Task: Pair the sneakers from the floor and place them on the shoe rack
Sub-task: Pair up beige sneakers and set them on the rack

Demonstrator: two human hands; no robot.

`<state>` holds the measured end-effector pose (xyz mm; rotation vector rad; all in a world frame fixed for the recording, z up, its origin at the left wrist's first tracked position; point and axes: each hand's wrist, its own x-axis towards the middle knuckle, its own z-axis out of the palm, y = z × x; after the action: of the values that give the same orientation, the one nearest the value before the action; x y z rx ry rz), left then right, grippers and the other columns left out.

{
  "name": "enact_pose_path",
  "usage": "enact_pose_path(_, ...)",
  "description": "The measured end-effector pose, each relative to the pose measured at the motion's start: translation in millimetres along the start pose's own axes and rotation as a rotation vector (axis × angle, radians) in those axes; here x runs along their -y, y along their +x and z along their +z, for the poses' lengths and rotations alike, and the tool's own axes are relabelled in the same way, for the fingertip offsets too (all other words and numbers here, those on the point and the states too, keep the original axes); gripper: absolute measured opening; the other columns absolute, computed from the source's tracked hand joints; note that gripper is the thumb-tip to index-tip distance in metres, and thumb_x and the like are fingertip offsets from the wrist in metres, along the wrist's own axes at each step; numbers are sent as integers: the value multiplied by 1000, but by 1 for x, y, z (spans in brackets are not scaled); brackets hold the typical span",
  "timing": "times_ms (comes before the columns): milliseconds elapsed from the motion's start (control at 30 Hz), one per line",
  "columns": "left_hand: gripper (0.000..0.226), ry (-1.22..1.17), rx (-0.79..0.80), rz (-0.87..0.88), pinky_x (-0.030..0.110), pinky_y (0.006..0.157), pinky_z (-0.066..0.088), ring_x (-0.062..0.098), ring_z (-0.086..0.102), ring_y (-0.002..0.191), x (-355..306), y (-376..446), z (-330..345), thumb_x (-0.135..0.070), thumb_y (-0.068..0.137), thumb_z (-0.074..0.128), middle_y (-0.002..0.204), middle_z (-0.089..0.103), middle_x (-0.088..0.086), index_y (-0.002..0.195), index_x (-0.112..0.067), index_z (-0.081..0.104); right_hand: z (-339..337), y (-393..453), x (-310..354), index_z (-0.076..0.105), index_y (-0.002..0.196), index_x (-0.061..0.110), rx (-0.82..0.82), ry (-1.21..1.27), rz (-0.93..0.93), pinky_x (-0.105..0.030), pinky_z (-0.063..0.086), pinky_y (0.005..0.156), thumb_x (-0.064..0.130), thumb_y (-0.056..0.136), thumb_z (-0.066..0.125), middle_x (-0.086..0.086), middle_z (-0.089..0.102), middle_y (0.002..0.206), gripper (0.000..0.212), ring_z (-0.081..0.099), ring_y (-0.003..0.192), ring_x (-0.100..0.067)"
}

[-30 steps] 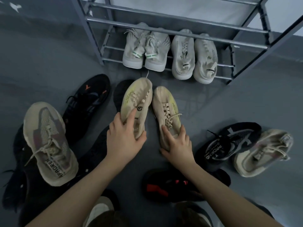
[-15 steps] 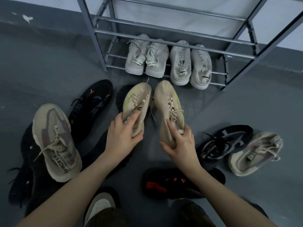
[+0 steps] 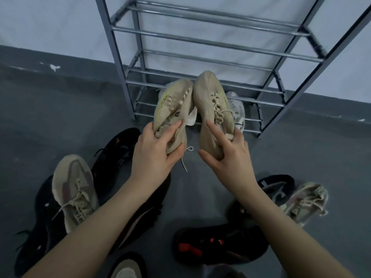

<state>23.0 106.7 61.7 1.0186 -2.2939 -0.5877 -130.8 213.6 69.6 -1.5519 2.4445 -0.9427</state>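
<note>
Two matching beige sneakers with yellow-green streaks are held up off the floor, toes close together, in front of the metal shoe rack [image 3: 220,45]. My left hand [image 3: 158,151] grips the heel of the left beige sneaker [image 3: 174,105]. My right hand [image 3: 230,155] grips the heel of the right beige sneaker [image 3: 210,105], forefinger stretched along its side. A loose lace hangs between them. White sneakers [image 3: 236,109] on the rack's lowest shelf are mostly hidden behind the held pair.
On the grey floor lie a beige-pink sneaker [image 3: 74,189] and black sneakers [image 3: 116,151] at the left, a black-red sneaker [image 3: 216,247] near the front, and a black-white sneaker [image 3: 277,187] beside another beige one [image 3: 305,201] at the right. The rack's upper shelves hold nothing visible.
Both hands have lifted the beige pair off the floor and carried it forward toward the rack. The view has tilted up, showing more of the upper shelves.
</note>
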Motion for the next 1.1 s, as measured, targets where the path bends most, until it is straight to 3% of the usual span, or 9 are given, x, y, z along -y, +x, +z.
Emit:
enact_pose_path(233, 52, 88, -90, 18, 52, 82, 48, 40, 52, 100, 19, 83, 3, -52, 81, 45, 122, 44, 21, 128, -30, 50, 9, 86, -6, 36, 137, 48, -61, -28, 3, -53, 36, 102, 49, 79, 65, -22, 36, 138, 65, 36, 125, -41)
enact_pose_path(400, 53, 104, -94, -3, 54, 83, 46, 42, 51, 100, 40, 154, 23, -53, 80, 44, 123, 44, 21, 128, -32, 50, 30, 162, -13, 41, 136, 44, -91, 42, 20, -47, 35, 103, 46, 78, 67, -20, 39, 134, 64, 38, 123, -38)
enact_pose_path(567, 43, 127, -99, -24, 55, 85, 44, 46, 50, 101, 62, 200, 50, -39, 82, 60, 125, 43, 24, 122, -24, 57, 58, 209, -24, 37, 137, 47, -73, 36, 13, -51, 36, 103, 50, 77, 68, -18, 37, 134, 68, 38, 122, -39)
enact_pose_path(667, 43, 147, -76, -67, 55, 86, 42, 45, 48, 100, 73, 217, 66, -37, 83, 61, 127, 41, 24, 124, -25, 56, 72, 234, -29, 40, 137, 40, -40, 22, 60, -51, 36, 103, 49, 76, 69, -17, 34, 137, 68, 39, 122, -40)
enact_pose_path(767, 47, 128, -19, -105, 54, 94, 39, 44, 43, 107, 79, 221, 73, -38, 83, 60, 136, 31, 22, 129, -30, 51, 83, 240, -32, 43, 137, 32, 30, -37, 90, -50, 31, 107, 50, 78, 68, -19, 26, 143, 67, 34, 126, -42)
enact_pose_path(933, 69, -100, 214, -121, 43, 112, 25, 34, 26, 132, 95, 223, 58, -35, 75, 71, 148, 7, 9, 135, -43, 38, 82, 229, -41, 30, 140, 41, 117, 34, 76, -50, 24, 111, 36, 79, 70, -19, 6, 152, 73, 20, 135, -44)
enact_pose_path(1100, 61, -197, 45, -26, 34, 111, 22, 30, 27, 131, 93, 222, 67, -21, 75, 75, 143, 22, 12, 131, -29, 51, 89, 230, -35, 38, 138, 38, 44, 56, 24, -53, 29, 107, 33, 82, 68, -19, 23, 142, 64, 28, 128, -42)
